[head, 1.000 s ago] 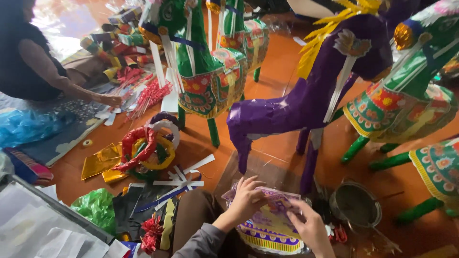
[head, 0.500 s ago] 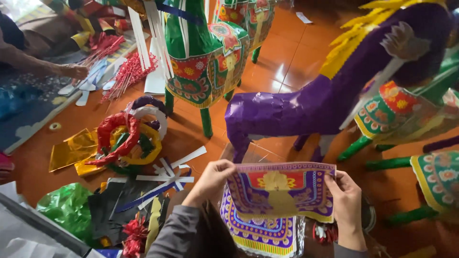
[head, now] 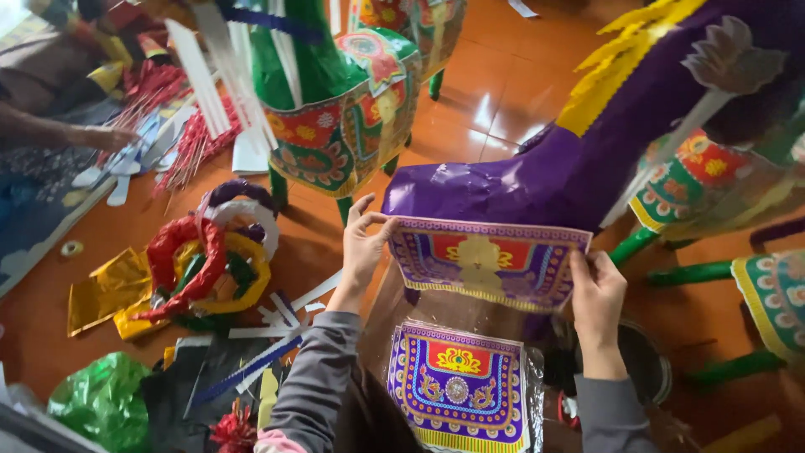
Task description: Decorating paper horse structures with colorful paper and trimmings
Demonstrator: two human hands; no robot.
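Observation:
My left hand (head: 363,244) pinches the upper left corner of a purple patterned paper sheet (head: 490,262), and my right hand (head: 597,292) grips its right edge. The sheet is held up flat against the rear flank of a purple paper horse (head: 537,172) with a yellow fringed mane. Below my hands lies a stack of similar patterned sheets (head: 459,387) in clear wrap.
A green paper horse (head: 340,109) with a floral saddle stands at the back left. Coiled foil rings (head: 210,260), white strips and green foil (head: 101,409) litter the orange floor. Another person's arm (head: 67,134) reaches in at far left. A metal pot (head: 641,361) sits by my right wrist.
I lifted one patterned sheet off the stack and raised it toward the purple horse's body. The view moved closer to the horse.

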